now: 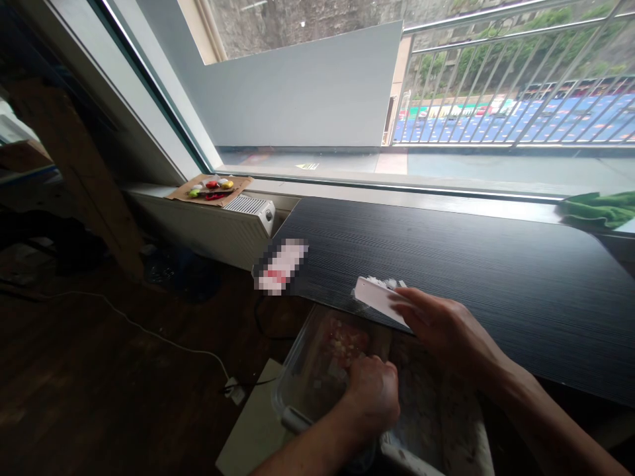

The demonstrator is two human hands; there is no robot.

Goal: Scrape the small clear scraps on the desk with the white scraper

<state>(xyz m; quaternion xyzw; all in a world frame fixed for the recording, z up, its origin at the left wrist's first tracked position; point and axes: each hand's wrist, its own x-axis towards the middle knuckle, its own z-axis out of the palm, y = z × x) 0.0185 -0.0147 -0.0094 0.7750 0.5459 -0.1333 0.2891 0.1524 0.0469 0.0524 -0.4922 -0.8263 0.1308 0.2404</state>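
Work at the near edge of a dark tabletop (471, 251), as I follow it remotely through the head view. The right hand (434, 314) holds a flat, pale slab (377, 297) pinched between thumb and fingers, tilted along the near edge of the tabletop, toward its near left corner. Just behind the slab, partly screened by it, lies a small cluster of white bits (384, 283); I cannot tell what they are made of. Below that same edge, the left hand (374, 390) is at a clear container (290, 373), its fingers curled inward; whether they pinch something or close on nothing, I cannot tell, since the fingertips are hidden. Inside the container, beyond the left hand, I make out a mass of reddish and yellowish contents (344, 340), too dim to identify. At the left end of the tabletop rests a pale and red item (282, 264), pixelated beyond recognition; at the far right corner sits a green cloth (598, 208). As to progress, I judge the work to be partway: the container has contents in it, and the white bits lie together in one spot rather than scattered. What is left, as far as I can see, is the cluster itself, which remains on the tabletop beside the slab; I cannot tell whether any of the container's contents match it.
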